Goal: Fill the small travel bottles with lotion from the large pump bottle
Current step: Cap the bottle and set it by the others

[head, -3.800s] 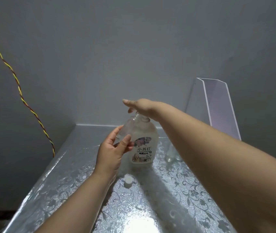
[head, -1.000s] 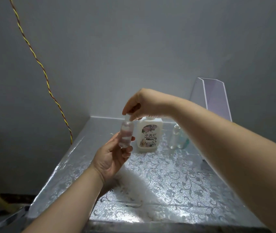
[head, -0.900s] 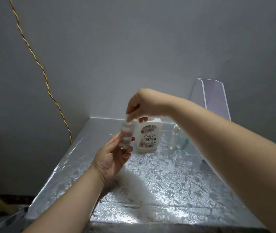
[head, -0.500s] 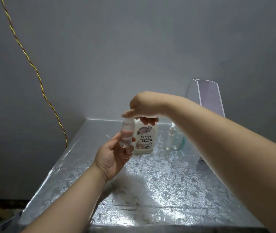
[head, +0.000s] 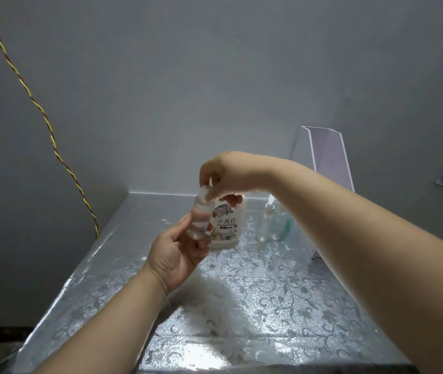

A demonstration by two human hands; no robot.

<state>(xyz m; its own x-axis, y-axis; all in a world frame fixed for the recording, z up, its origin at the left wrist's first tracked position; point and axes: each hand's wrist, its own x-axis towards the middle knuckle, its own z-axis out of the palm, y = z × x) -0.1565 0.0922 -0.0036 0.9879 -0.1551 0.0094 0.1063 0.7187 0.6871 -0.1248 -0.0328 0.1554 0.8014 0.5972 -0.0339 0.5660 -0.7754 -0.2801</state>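
Observation:
My left hand [head: 177, 252] grips a small clear travel bottle [head: 200, 221], held upright above the table. My right hand [head: 228, 175] is over its top, thumb and fingers pinching the white cap [head: 204, 190] at the bottle's neck. Behind them stands the large lotion bottle [head: 227, 228] with a flowered label; its pump head is hidden by my right hand. Two more small clear bottles [head: 269, 225] stand to its right at the back of the table.
The table [head: 255, 292] wears a shiny silver flowered covering and sits in a grey wall corner. A clear acrylic stand [head: 323, 157] rises at the back right. A twisted yellow-red cord [head: 39, 109] hangs along the left wall.
Earlier my right hand pressed the pump while the left held the small bottle at the spout. Now the bottle is lifted clear and my right hand has brought the cap onto its neck.

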